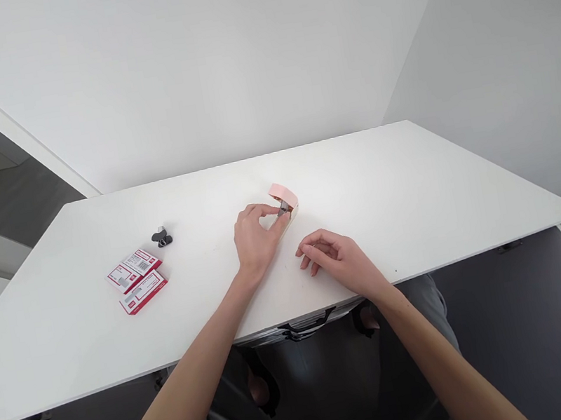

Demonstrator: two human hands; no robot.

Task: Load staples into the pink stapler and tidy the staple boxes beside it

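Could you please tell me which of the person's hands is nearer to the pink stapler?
Left. The left hand pinches the pink stapler with its fingertips; the right hand rests apart from it, nearer the person.

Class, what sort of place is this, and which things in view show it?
Probably an office or study desk: a plain white table, a pink stapler pinched by the left hand, and two red-and-white boxes, likely staples.

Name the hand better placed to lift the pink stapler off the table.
Left, likely. The left hand has its fingers on the open pink stapler; the right hand rests apart on the white table, loosely curled and empty.
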